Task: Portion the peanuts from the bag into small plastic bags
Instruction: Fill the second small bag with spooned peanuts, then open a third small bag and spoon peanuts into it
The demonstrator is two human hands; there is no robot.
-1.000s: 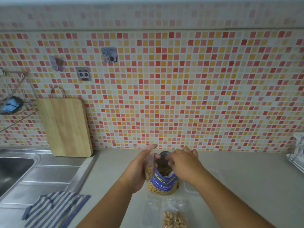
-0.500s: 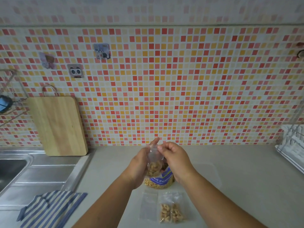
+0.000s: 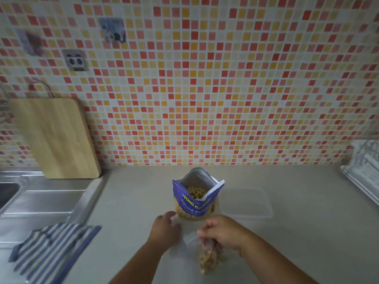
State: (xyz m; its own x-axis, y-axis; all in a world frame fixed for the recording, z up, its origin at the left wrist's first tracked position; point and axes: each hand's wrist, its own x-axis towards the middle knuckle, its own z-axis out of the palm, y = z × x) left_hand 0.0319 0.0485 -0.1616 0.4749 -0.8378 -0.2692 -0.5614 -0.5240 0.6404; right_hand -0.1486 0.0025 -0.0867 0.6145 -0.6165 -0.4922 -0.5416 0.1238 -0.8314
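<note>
The blue peanut bag (image 3: 194,203) stands open on the counter, with peanuts showing inside. My right hand (image 3: 222,232) pinches the top of a small clear plastic bag (image 3: 208,260) that holds peanuts and hangs low over the counter in front of the blue bag. My left hand (image 3: 165,229) is just left of it, near the base of the blue bag, with a faint edge of clear plastic at its fingertips. Blur hides whether the left fingers hold anything.
A clear plastic lid (image 3: 246,203) lies right of the blue bag. A striped cloth (image 3: 51,251) sits at the left by the steel sink drainboard (image 3: 45,199). A wooden cutting board (image 3: 55,138) leans on the tiled wall. A dish rack (image 3: 365,167) is far right.
Both hands dropped from above the blue bag toward me. The left hand let go of the small bag, and the right hand carried it down in front of the blue bag.
</note>
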